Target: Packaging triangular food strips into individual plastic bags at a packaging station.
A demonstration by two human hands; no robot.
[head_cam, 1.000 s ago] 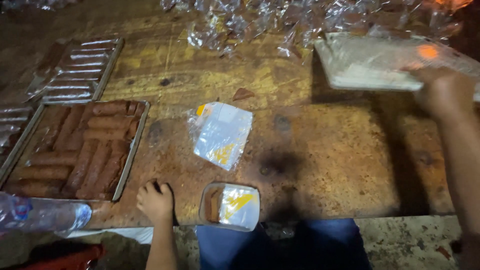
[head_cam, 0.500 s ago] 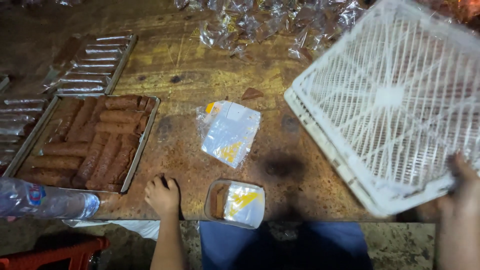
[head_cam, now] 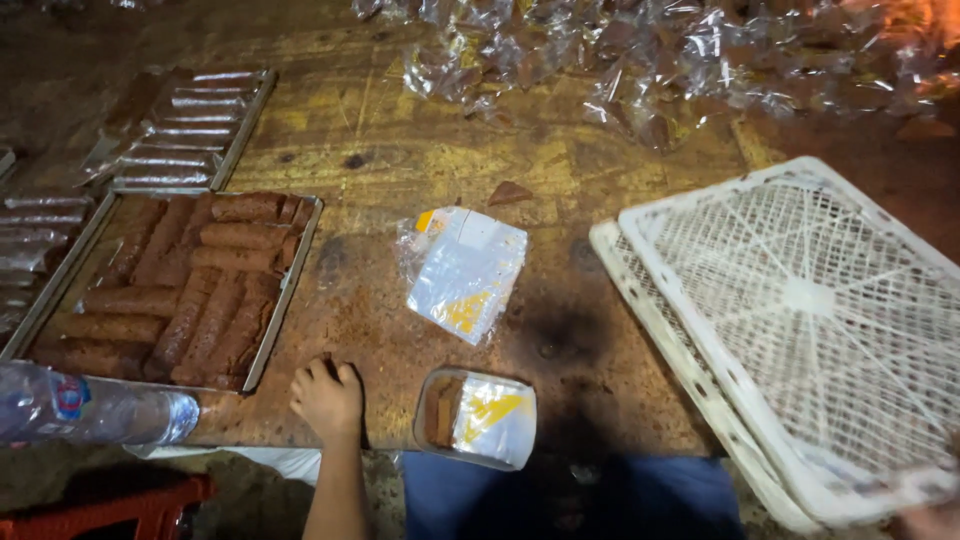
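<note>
Left hand [head_cam: 326, 398] rests curled on the table [head_cam: 620, 350] edge, holding nothing. The white crate [head_cam: 800, 330] now lies flat at right — right hand barely visible at its corner, its grip unreadable.

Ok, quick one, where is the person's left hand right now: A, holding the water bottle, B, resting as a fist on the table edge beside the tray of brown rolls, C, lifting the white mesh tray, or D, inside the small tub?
B: the left hand sits closed on the wooden table edge, just right of the metal tray of brown rolls.
</note>
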